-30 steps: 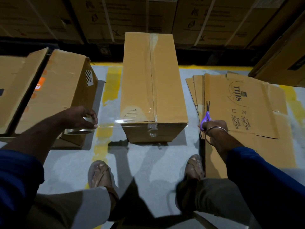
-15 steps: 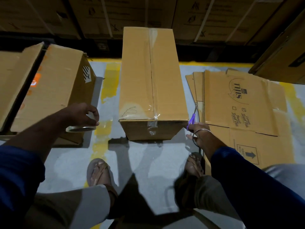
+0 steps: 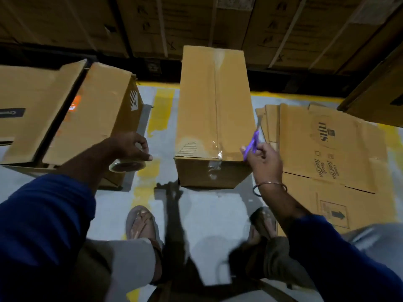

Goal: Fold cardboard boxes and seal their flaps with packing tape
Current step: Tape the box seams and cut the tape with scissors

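Note:
A closed cardboard box (image 3: 214, 110) stands on the floor ahead of me, with clear tape running along its top seam and down over its near end. My left hand (image 3: 130, 147) grips a roll of clear packing tape (image 3: 127, 165) to the left of the box, apart from it. My right hand (image 3: 262, 159) holds purple-handled scissors (image 3: 253, 142) at the box's near right corner, blades pointing up and away. No strip of tape shows between the roll and the box.
Two more closed boxes (image 3: 87, 118) lie at the left. A pile of flattened printed cartons (image 3: 327, 149) lies on the floor at the right. Stacked cartons (image 3: 196, 22) line the back wall. My sandalled feet (image 3: 141, 221) stand near the box.
A second ago a strip of tape stretched from the roll to the box; it no longer does. My right hand lifted the scissors off the flat cartons and brought them to the box's right corner.

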